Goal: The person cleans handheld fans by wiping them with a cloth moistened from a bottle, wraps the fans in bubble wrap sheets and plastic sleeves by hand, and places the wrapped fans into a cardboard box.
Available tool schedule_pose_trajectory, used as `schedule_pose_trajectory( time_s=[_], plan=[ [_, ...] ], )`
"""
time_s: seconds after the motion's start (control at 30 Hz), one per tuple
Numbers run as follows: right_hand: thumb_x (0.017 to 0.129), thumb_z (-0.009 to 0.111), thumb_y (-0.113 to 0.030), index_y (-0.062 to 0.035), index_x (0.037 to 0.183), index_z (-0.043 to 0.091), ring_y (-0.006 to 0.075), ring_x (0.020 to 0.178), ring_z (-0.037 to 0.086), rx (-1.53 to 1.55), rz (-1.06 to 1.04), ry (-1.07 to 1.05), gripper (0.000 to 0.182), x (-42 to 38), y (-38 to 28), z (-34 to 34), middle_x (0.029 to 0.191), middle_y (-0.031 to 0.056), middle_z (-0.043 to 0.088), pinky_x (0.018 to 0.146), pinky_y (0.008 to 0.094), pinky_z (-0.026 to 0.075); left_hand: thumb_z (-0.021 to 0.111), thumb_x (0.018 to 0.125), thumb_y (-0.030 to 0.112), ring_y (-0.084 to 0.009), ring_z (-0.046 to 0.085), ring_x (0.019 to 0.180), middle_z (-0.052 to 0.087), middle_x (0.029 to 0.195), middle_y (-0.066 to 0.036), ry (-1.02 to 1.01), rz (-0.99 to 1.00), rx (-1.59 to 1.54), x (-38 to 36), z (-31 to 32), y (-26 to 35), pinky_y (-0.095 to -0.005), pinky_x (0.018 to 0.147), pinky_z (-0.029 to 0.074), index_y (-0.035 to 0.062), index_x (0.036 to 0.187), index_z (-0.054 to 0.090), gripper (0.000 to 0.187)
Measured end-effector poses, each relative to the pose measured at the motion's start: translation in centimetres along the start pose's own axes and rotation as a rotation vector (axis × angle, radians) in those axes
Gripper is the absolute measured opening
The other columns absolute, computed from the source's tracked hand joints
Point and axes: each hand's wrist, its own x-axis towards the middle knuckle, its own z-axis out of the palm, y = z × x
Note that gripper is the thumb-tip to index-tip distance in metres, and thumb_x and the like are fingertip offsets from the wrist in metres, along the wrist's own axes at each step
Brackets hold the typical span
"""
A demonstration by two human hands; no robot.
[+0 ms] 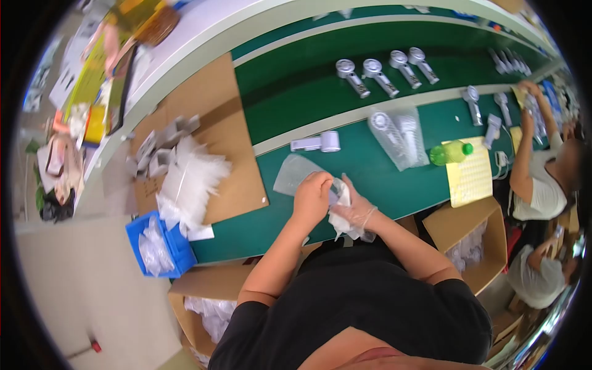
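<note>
Near the front edge of the green table (pixel 385 191), my left hand (pixel 313 196) is closed, its fingers pinched at a clear plastic bag (pixel 297 174) that spreads out to its left. Close beside it, my right hand (pixel 353 208) is wrapped round a white cloth or tissue-like wrap (pixel 342 216) with a pale thing partly inside. What lies between the two hands is partly hidden. A white handheld fan (pixel 317 142) lies just beyond them. Farther right, two bagged fans (pixel 398 137) rest on the table.
Several fans (pixel 378 78) lie on the green shelf. A green bottle (pixel 451 153) lies on a yellow sheet (pixel 470 179). Plastic bags (pixel 188 179) cover cardboard at left, above a blue bin (pixel 161 246). Open boxes (pixel 465 237) flank my body. Co-workers (pixel 539 179) sit at right.
</note>
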Motion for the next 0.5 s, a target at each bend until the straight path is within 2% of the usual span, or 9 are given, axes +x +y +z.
schedule_pose_trajectory(
  time_s=[0.03, 0.1, 0.13, 0.2, 0.23, 0.3, 0.33, 0.4, 0.5],
  plan=[
    [0.072, 0.062, -0.024, -0.0032, 0.13, 0.013, 0.0228, 0.102, 0.046, 0.001, 0.012, 0.032, 0.079, -0.3, -0.1, -0.1, 0.114, 0.0143, 0.044, 0.084, 0.0304, 0.038, 0.048, 0.075, 0.007, -0.0328, 0.051, 0.071, 0.052, 0.072, -0.014, -0.041, 0.018, 0.011, 0.3, 0.6, 0.2, -0.0393, 0.061, 0.041, 0.0026, 0.075, 0.052, 0.005],
    [0.075, 0.06, -0.022, -0.0019, 0.125, 0.024, 0.0192, 0.092, 0.051, 0.106, -0.055, 0.151, 0.065, -0.6, -0.4, -0.7, 0.107, 0.0123, 0.049, 0.077, 0.0299, 0.043, 0.047, 0.076, 0.009, -0.0328, 0.051, 0.071, 0.052, 0.071, -0.015, -0.311, 0.165, 0.214, 0.4, 2.0, 0.6, -0.0402, 0.06, 0.04, 0.0027, 0.074, 0.051, 0.007],
    [0.077, 0.056, -0.023, -0.0016, 0.113, 0.039, 0.0158, 0.077, 0.055, 0.666, 0.296, 0.029, 0.045, -0.5, -0.8, -1.7, 0.093, 0.0087, 0.054, 0.065, 0.0288, 0.047, 0.046, 0.076, 0.01, -0.0331, 0.051, 0.071, 0.051, 0.07, -0.015, -0.331, 0.2, 0.258, 0.2, 2.9, 1.3, -0.0405, 0.06, 0.04, 0.003, 0.074, 0.05, 0.009],
    [0.079, 0.052, -0.025, -0.0036, 0.096, 0.048, 0.0135, 0.063, 0.055, 1.316, 0.562, 0.099, 0.028, -1.6, -1.2, -3.0, 0.079, 0.0049, 0.055, 0.055, 0.0275, 0.047, 0.046, 0.076, 0.01, -0.0333, 0.051, 0.072, 0.052, 0.071, -0.015, -0.379, 0.189, 0.208, 1.0, 3.6, 2.3, -0.0403, 0.06, 0.04, 0.003, 0.075, 0.05, 0.008],
    [0.078, 0.052, -0.025, -0.0052, 0.087, 0.052, 0.0163, 0.061, 0.056, 1.359, 0.549, 0.133, 0.022, -2.2, -1.7, -4.1, 0.075, 0.0049, 0.056, 0.054, 0.0278, 0.046, 0.046, 0.076, 0.01, -0.0334, 0.051, 0.072, 0.052, 0.072, -0.016, -0.418, 0.159, 0.159, 1.4, 3.8, 2.9, -0.0401, 0.06, 0.04, 0.0031, 0.076, 0.05, 0.008],
    [0.077, 0.051, -0.022, -0.0054, 0.081, 0.052, 0.0177, 0.061, 0.056, 0.738, 0.524, 0.305, 0.017, -1.9, 2.5, -5.4, 0.074, 0.0057, 0.058, 0.053, 0.0278, 0.045, 0.047, 0.076, 0.01, -0.0336, 0.051, 0.072, 0.053, 0.073, -0.016, -0.437, 0.133, 0.047, 2.6, 4.3, 3.8, -0.0395, 0.06, 0.04, 0.0027, 0.076, 0.05, 0.009],
    [0.077, 0.05, -0.02, -0.004, 0.079, 0.053, 0.02, 0.06, 0.056, 0.243, 0.342, 0.367, 0.016, -1.6, 2.7, -6.4, 0.072, 0.0085, 0.059, 0.053, 0.03, 0.044, 0.047, 0.077, 0.01, -0.0337, 0.051, 0.072, 0.053, 0.074, -0.016, -0.425, 0.151, 0.015, 3.1, 4.6, 4.3, -0.039, 0.06, 0.04, 0.0022, 0.077, 0.05, 0.009],
    [0.077, 0.05, -0.017, -0.0027, 0.081, 0.053, 0.0244, 0.06, 0.056, -0.221, 0.061, 0.549, 0.016, -0.6, 2.1, -8.9, 0.07, 0.0132, 0.057, 0.056, 0.0326, 0.044, 0.047, 0.077, 0.008, -0.0335, 0.05, 0.07, 0.052, 0.073, -0.016, -0.371, 0.143, -0.005, 4.6, 5.3, 5.4, -0.0382, 0.059, 0.04, 0.0011, 0.076, 0.049, 0.007],
    [0.075, 0.053, -0.016, -0.0057, 0.082, 0.054, 0.0334, 0.065, 0.056, -0.316, -0.078, 0.749, 0.012, 2.0, 0.5, -11.7, 0.069, 0.0182, 0.056, 0.057, 0.0368, 0.045, 0.048, 0.077, 0.005, -0.0329, 0.049, 0.067, 0.051, 0.071, -0.015, -0.183, 0.241, -0.083, 7.6, 6.8, 6.1, -0.0384, 0.057, 0.039, 0.0018, 0.076, 0.049, 0.004]
  ],
)
